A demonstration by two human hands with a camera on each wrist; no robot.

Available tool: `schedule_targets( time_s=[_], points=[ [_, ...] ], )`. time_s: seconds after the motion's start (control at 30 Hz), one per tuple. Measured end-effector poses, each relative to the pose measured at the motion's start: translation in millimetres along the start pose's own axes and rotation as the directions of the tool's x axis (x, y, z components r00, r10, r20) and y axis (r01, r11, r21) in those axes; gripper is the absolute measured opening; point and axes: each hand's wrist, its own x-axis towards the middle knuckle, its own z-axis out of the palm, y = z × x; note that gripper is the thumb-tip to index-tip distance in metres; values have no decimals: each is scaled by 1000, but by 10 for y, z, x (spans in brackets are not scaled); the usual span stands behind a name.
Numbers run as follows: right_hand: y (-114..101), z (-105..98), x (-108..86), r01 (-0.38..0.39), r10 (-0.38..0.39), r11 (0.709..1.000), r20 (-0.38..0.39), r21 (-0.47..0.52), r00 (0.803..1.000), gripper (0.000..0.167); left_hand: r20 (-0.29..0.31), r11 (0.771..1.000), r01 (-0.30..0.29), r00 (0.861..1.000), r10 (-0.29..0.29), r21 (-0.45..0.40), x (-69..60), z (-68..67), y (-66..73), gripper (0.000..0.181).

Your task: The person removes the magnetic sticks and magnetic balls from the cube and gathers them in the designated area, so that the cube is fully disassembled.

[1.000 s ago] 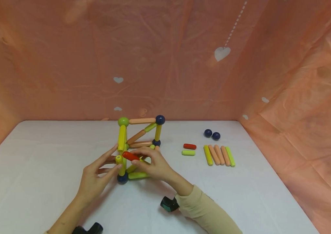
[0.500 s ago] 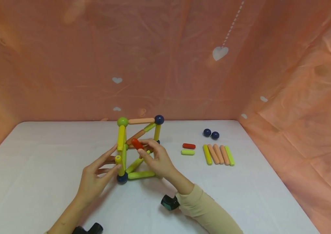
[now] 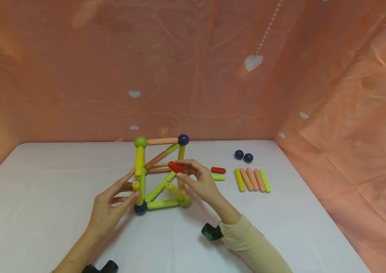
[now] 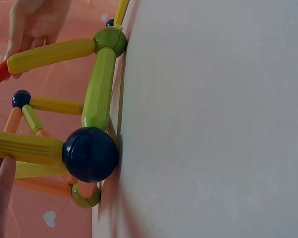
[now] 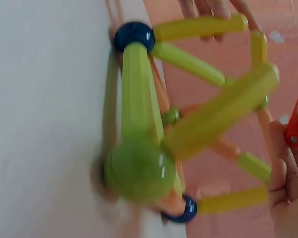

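Observation:
A frame of magnetic sticks and balls stands on the table, with a dark blue ball (image 3: 140, 207) at its near left corner and a green ball (image 3: 185, 201) at its near right. My left hand (image 3: 109, 208) holds the upright yellow stick (image 3: 137, 194) on that blue ball between thumb and fingers. Above the green ball, a yellow-green stick (image 3: 175, 191) leans up and left with its top end free. My right hand (image 3: 203, 182) pinches a short red stick (image 3: 175, 167) just above that end; the right wrist view shows this red stick (image 5: 296, 131) apart from the frame.
Right of the frame lie another short red stick (image 3: 218, 170) and a short green one (image 3: 218, 177), partly behind my right hand. Beyond them is a row of several longer sticks (image 3: 252, 179). Two blue balls (image 3: 243, 156) sit behind that row. Pink cloth (image 3: 193, 68) hangs behind the table.
My right hand has carried the red stick from beside the left yellow stick up and over to the right. The near right green ball and its stick have come into sight. My left hand stays put.

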Motion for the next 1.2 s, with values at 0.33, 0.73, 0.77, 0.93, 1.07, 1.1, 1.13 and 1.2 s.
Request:
schedule_targets(
  time_s=[0.33, 0.73, 0.77, 0.93, 1.07, 1.1, 1.13, 1.2],
  points=[
    [126, -279, -104, -51, 48, 998, -56, -47, 997, 27, 12, 1000, -4, 1000, 4, 13, 4, -11, -6, 66],
    [269, -550, -268, -102, 85, 977, -97, -186, 992, 26, 31, 999, -29, 999, 29, 17, 9, -15, -28, 66],
    [282, -571, -281, -119, 101, 975, -100, -186, 990, 26, 32, 999, -30, 999, 29, 20, 9, -15, -29, 66],
    [343, -666, -355, -162, 146, 969, -97, -184, 984, 27, 15, 1000, -16, 1000, 16, 9, 6, -7, -23, 66],
    [336, -721, -406, -153, 135, 961, -95, -230, 986, 26, 3, 1000, -5, 1000, 5, 2, 7, -3, -12, 66],
    [345, -734, -412, -164, 144, 957, -98, -239, 985, 26, 3, 1000, -4, 1000, 4, 2, 9, -3, -10, 66],
    [357, -747, -418, -186, 164, 952, -106, -244, 981, 26, 3, 1000, -5, 1000, 5, 4, 9, -3, -10, 66],
    [382, -769, -424, -234, 209, 937, -119, -261, 971, 26, 3, 1000, -5, 1000, 5, 4, 11, -4, -10, 66]
  ],
)
